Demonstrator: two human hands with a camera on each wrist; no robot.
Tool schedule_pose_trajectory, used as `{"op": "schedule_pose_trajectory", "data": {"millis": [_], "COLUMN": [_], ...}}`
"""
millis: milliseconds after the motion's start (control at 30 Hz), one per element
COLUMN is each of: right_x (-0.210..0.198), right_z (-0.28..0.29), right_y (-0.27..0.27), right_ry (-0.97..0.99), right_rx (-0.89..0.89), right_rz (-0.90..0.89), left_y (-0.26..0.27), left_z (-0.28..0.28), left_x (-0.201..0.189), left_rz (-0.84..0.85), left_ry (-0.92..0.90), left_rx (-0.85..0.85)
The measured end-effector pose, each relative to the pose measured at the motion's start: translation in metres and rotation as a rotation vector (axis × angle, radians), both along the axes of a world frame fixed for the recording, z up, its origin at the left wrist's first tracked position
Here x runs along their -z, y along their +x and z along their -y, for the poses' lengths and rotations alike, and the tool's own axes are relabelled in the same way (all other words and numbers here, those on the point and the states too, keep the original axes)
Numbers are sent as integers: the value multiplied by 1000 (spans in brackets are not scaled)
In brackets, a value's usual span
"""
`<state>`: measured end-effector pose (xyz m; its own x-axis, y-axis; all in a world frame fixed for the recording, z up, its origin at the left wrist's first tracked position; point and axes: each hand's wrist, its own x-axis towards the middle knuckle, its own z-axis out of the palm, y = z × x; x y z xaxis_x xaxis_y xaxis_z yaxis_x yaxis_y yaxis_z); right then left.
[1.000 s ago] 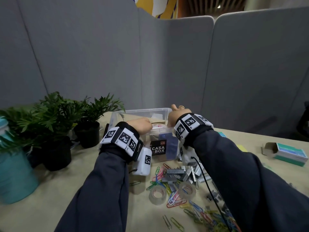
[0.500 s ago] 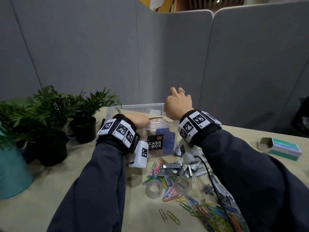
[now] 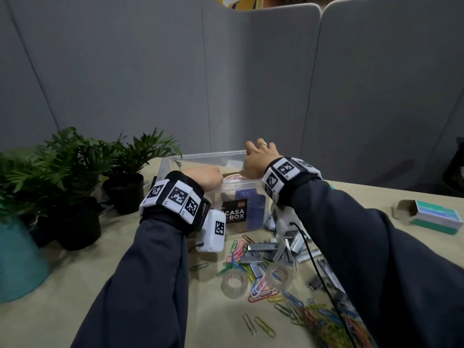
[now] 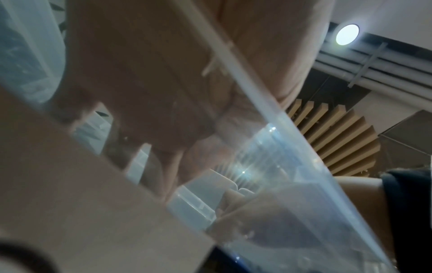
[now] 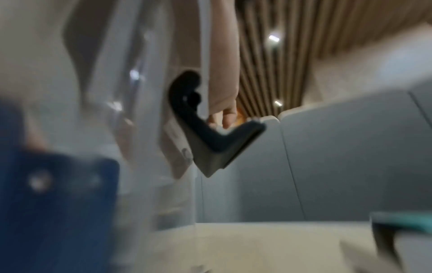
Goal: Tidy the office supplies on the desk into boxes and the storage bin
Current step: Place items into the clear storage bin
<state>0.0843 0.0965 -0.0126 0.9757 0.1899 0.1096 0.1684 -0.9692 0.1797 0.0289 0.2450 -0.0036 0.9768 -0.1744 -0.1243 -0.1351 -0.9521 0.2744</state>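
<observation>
A clear storage bin point(image 3: 200, 156) stands at the far middle of the desk point(image 3: 75, 285), with a dark "CASA BOX" label on its near wall. The left hand point(image 3: 203, 175) reaches into the bin from the near left; its grip is hidden, so I cannot tell whether it holds anything. The right hand point(image 3: 258, 159) hovers over the bin's right side, fingers loosely spread, holding nothing that can be seen. Near the bin lie staple strips point(image 3: 262, 246), two clear tape rolls point(image 3: 234, 285) and coloured paper clips point(image 3: 261, 290). A small open box point(image 3: 431, 217) sits at the far right. Potted plants point(image 3: 75, 172) stand left.
</observation>
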Motion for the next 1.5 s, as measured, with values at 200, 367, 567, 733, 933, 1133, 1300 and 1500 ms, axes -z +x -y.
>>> {"op": "schedule_pose_trajectory", "data": {"millis": [200, 367, 567, 733, 933, 1133, 1300, 1500], "right_x": [-18, -56, -35, -17, -4, 16, 1, 39], "right_z": [14, 61, 158, 195, 216, 225, 203, 232], "right_y": [-10, -23, -66, -113, -157, -137, -144, -107], "right_ry": [504, 1071, 656, 443, 291, 302, 117, 163], "right_rx": [74, 227, 682, 767, 722, 639, 715, 608], "right_rz": [79, 387, 322, 144, -10, -6, -8, -466], "left_y": [1, 8, -3, -24, -50, -67, -71, -69], "left_z": [-1, -2, 2, 13, 52, 99, 133, 150], "left_x": [3, 12, 16, 16, 14, 4, 5, 14], "left_rz": [67, 129, 339, 534, 624, 787, 605, 434], "left_ry": [-61, -163, -182, -172, -281, -419, -423, -470], "left_rx": [-40, -84, -123, -185, 0, 200, 350, 351]}}
